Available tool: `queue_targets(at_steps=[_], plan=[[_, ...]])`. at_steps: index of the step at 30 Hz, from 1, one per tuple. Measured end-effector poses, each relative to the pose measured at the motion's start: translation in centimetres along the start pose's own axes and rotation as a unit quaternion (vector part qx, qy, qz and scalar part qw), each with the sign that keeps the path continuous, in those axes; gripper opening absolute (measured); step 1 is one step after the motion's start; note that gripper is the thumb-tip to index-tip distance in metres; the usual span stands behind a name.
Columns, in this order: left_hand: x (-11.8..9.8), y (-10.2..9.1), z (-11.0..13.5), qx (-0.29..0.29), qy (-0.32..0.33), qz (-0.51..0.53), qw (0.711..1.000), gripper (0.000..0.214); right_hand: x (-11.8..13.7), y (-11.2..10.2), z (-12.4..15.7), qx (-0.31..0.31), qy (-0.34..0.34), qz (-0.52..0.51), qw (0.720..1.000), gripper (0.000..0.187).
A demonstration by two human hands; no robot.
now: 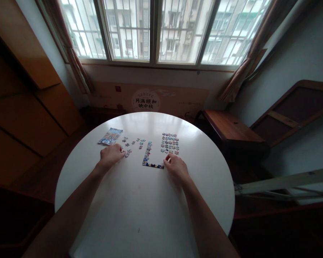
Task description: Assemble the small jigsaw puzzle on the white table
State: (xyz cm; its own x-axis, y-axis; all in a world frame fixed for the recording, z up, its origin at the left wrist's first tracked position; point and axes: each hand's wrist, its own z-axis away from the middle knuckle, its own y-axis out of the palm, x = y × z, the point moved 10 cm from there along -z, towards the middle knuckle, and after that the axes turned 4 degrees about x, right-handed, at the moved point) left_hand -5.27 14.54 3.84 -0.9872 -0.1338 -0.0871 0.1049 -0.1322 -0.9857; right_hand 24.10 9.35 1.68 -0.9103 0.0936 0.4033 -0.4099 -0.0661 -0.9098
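Note:
An L-shaped joined strip of jigsaw pieces (pixel 148 157) lies near the middle of the round white table (pixel 140 215). My right hand (pixel 176 166) rests at the right end of the strip's lower arm, fingers curled and pinched at its edge. My left hand (pixel 111 155) lies to the left, fingers curled beside a few loose pieces (pixel 128 153). More loose pieces (pixel 136 142) are scattered behind it. A sorted patch of several pieces (pixel 170 143) sits behind my right hand.
A small picture card (pixel 111 136) lies at the table's far left. A wooden side table (pixel 228 129) stands to the right, wooden cupboards (pixel 29 107) to the left, a barred window (pixel 161 30) ahead. A printed cardboard panel (pixel 150 98) leans under the window.

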Motion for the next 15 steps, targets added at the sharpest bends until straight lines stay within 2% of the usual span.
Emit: queue_targets(at_steps=[15], plan=[[0.18,0.56,-0.55,-0.001,-0.002,0.016,1.000,0.029,0.11,-0.15,0.06,-0.003,-0.003,-0.006,1.000,0.018]])
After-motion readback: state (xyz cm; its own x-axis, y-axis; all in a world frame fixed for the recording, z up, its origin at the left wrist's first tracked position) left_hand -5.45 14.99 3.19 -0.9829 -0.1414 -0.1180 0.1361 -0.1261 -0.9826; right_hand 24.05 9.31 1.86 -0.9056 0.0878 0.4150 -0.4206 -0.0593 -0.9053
